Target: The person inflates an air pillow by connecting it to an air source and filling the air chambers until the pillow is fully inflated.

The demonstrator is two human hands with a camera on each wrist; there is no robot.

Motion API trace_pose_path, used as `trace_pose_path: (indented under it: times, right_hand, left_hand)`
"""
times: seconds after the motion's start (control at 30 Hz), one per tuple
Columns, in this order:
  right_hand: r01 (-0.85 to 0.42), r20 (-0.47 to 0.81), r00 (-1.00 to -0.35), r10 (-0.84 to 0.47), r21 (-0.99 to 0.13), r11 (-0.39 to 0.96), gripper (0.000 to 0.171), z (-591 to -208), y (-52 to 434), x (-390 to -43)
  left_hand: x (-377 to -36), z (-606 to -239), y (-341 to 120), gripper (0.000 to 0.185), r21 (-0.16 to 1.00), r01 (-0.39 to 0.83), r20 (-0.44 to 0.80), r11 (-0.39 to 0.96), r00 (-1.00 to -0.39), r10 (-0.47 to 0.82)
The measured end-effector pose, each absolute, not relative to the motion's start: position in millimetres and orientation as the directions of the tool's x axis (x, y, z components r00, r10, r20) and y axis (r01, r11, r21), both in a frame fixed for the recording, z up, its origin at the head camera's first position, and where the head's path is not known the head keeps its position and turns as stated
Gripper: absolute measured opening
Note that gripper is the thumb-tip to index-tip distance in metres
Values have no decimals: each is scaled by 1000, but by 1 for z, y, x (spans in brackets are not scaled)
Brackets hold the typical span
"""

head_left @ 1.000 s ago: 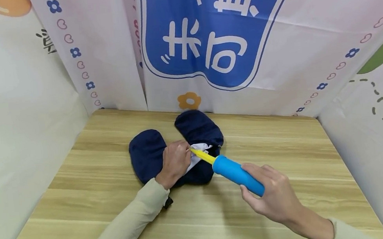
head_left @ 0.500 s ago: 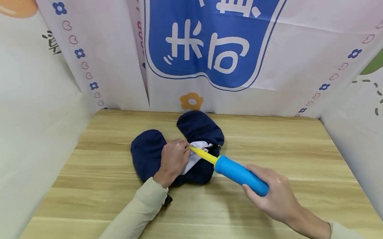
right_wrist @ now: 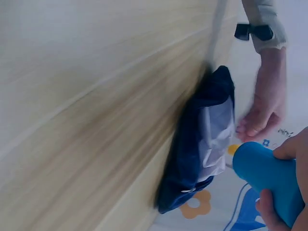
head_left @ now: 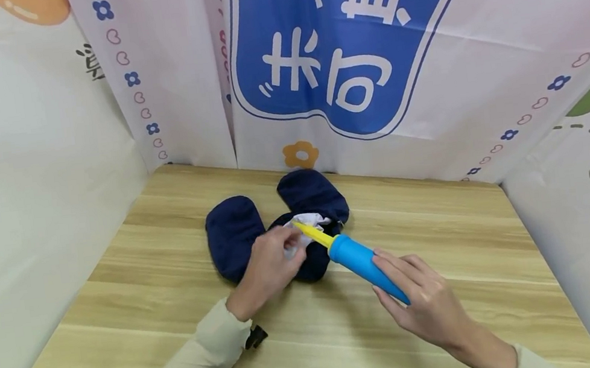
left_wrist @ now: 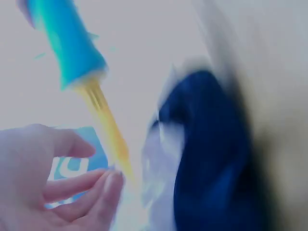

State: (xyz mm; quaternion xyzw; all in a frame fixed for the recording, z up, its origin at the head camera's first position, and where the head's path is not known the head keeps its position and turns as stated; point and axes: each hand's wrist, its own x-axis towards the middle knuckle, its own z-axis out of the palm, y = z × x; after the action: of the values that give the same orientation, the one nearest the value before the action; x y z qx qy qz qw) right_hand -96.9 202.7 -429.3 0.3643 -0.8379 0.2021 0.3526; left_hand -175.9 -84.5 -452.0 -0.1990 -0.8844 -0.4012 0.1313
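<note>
A flat navy inflatable pillow (head_left: 235, 230) lies on the wooden table (head_left: 443, 240), with its white plastic inner part (head_left: 310, 220) showing at the middle. My right hand (head_left: 412, 298) grips the blue body of a hand pump (head_left: 355, 256). The pump's yellow nozzle (head_left: 314, 236) points at the white part. My left hand (head_left: 288, 248) hovers just in front of the pillow with loosely spread fingers, beside the nozzle tip. In the left wrist view, blurred, those fingers (left_wrist: 91, 185) lie straight next to the nozzle (left_wrist: 106, 130). In the right wrist view the left hand (right_wrist: 262, 115) holds nothing.
Printed banner walls (head_left: 345, 51) close in the table at the back and on both sides. Bare wood runs from the pillow to the table's near edge and to its right side.
My left hand has let go of the white part and drawn back a little toward me. The pump stays aimed at the same spot, now tilted more steeply.
</note>
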Motion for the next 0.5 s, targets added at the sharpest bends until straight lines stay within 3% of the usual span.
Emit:
trace_pose_path:
  times: [0.1,0.2,0.33,0.5]
  right_hand:
    - [-746,735,-493,-465,-83,660,46,-424,200,-96]
    - [-729,715,-527,-459,-102,677,47,-422,197,-94]
    - [-710,685,-579,-443,-156,687,46,-424,191,-90]
    - [-692,669,-621,-408,-225,686,45,-431,177,-85]
  left_hand:
    - [-169,-458,-78,26,900,221,133,376,-960,245]
    - [-171,-465,-72,35,997,-51,-68,65,-955,289]
    - [-178,-470,-65,41,902,-274,-178,-332,-939,293]
    - [-188,-470,-55,37,797,-302,-221,-523,-952,213]
